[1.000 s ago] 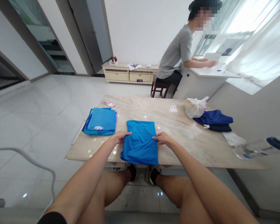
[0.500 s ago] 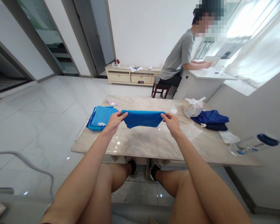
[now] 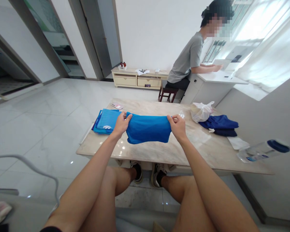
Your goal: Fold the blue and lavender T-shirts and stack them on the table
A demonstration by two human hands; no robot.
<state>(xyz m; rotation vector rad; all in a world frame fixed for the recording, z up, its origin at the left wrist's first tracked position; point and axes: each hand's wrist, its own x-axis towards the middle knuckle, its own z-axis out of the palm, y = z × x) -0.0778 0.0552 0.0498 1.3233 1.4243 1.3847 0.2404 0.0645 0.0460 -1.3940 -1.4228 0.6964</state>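
Observation:
My left hand (image 3: 122,124) and my right hand (image 3: 177,126) pinch the two upper corners of a bright blue folded cloth garment (image 3: 147,129). It hangs in a shallow sag just above the marble tabletop (image 3: 157,151). Beyond my left hand lies a stack of folded blue garments (image 3: 106,120) with a white logo on top, close to my left fingers but apart from them. Nothing else touches either hand.
A white plastic bag (image 3: 201,111) and navy clothes (image 3: 218,121) lie at the table's far right, with a white packet (image 3: 237,143) and a plastic bottle (image 3: 263,150) nearer the right edge. A seated person (image 3: 186,61) works at a white desk (image 3: 215,77) beyond.
The blue garment has risen from lying flat on the table into my hands' grip, and now hangs lower than half a second ago. Both hands have moved up and apart.

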